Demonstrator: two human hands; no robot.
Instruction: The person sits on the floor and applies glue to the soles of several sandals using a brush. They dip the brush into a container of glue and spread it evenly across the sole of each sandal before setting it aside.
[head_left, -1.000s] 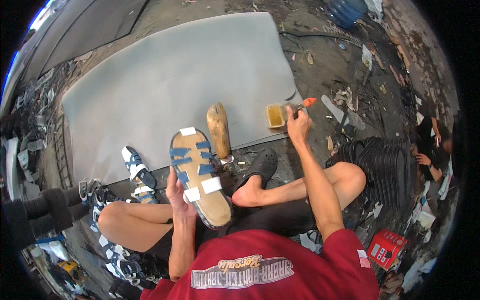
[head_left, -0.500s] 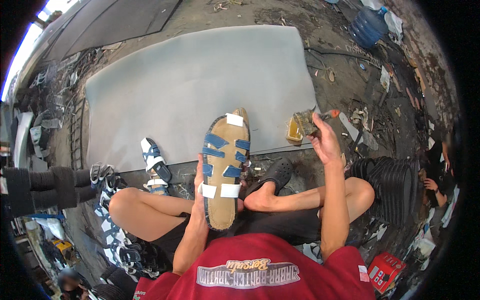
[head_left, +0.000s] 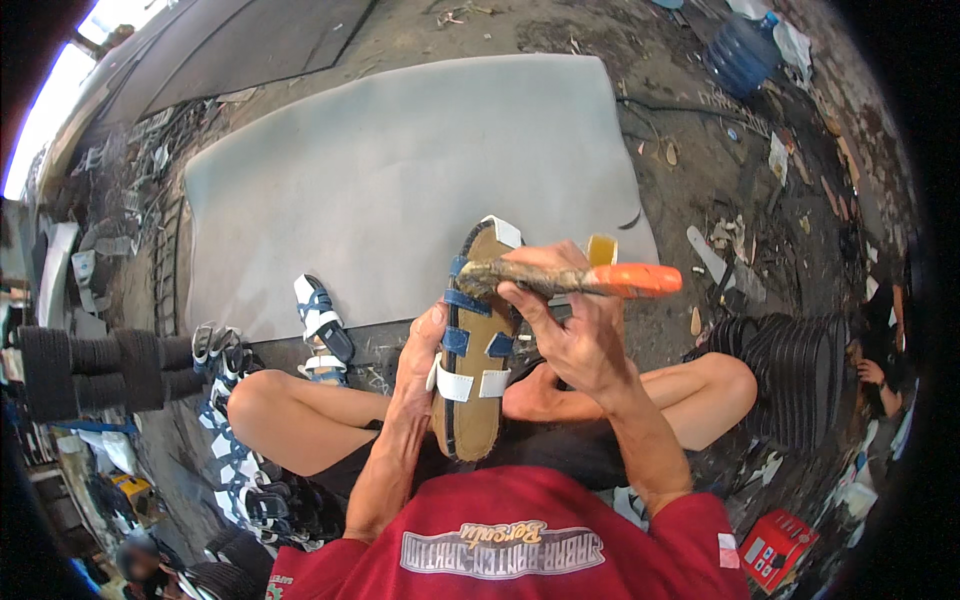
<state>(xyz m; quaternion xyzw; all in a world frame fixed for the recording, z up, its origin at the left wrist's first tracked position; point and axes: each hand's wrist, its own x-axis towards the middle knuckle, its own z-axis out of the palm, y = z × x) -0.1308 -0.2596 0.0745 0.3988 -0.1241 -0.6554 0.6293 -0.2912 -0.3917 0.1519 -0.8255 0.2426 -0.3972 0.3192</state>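
My left hand grips the left edge of a sandal sole, held upright over my lap. Its tan underside faces up, with blue and white strap ends lying folded on it. Pinched in my right hand is a brush with an orange handle. The brush's dark, crusted end rests over the upper straps and hides part of them. Behind my right hand, the upper part of a container of yellow stuff shows; the rest is hidden.
A grey sheet covers the ground ahead. A blue-and-white sandal lies at its near left edge. More sandals are heaped by my left knee, and dark soles are stacked on the right. A blue water jug lies far right.
My right hand has brought the brush leftward from the yellow container onto the sole's upper part. The sole has shifted slightly right in my left hand.
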